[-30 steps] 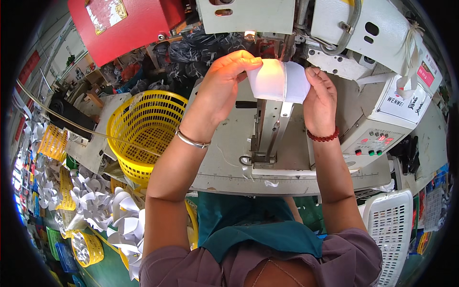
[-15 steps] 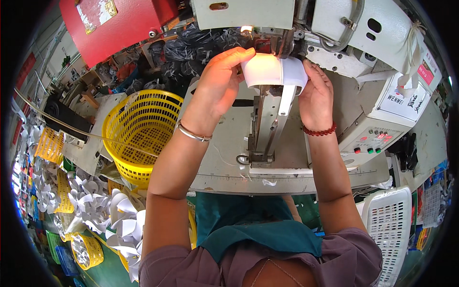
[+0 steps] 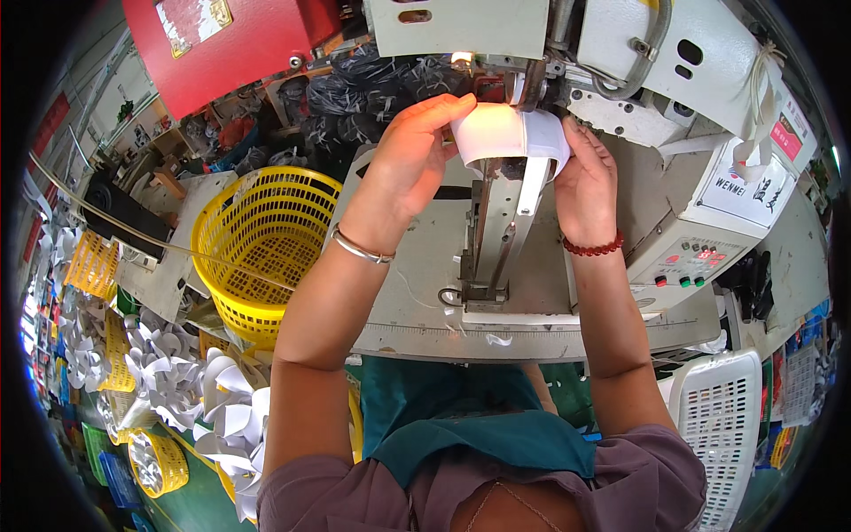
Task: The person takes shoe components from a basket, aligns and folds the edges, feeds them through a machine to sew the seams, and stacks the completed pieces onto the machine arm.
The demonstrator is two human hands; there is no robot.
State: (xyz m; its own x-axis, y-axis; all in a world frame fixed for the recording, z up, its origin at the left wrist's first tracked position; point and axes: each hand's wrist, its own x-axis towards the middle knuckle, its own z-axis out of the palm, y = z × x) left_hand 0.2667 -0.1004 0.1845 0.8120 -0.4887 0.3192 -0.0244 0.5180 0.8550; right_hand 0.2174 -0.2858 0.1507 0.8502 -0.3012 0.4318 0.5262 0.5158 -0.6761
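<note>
A white band (image 3: 505,135) arches over the machine post (image 3: 503,213), probably light and springy, best taken by its ends. The left hand (image 3: 412,151) pinches one in its grip; whether the right hand (image 3: 589,182) pinches the other, I cannot tell.

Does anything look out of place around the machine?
Yes: a small white scrap lies loose near the front edge of the table, apart from the white band being held; it looks like stray waste.

A yellow basket (image 3: 253,312) stood left of centre, with black bags (image 3: 365,87) heaped beyond it; a red casing (image 3: 239,62) occupied the upper left, a white crate (image 3: 722,403) the lower right.
</note>
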